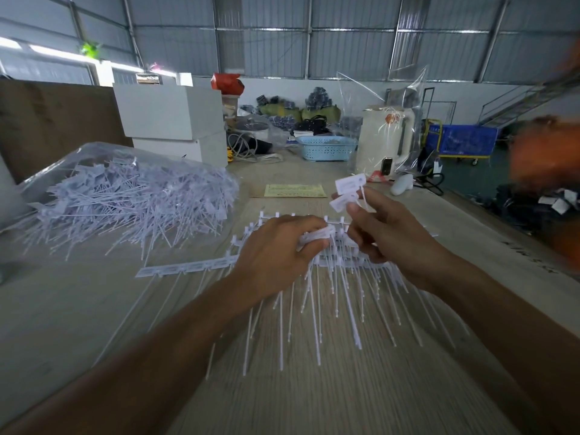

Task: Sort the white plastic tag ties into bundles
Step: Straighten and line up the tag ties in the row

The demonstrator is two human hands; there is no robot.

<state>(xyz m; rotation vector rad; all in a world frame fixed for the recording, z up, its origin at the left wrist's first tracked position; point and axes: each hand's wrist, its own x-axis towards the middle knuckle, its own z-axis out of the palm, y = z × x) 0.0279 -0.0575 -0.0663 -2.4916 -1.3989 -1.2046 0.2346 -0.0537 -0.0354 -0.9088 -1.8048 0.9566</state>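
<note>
Two hands: left hand (276, 249) grips a bunch of ties (314, 238), right hand (381, 229) pinches two tags (346, 191)

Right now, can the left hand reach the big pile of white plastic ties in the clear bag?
Probably yes: left hand has open table toward the pile, but it's gripping ties already.

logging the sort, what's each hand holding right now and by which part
The left hand grips a bundle of ties at their tag heads. The right hand pinches two loose ties just below their tags.
</note>
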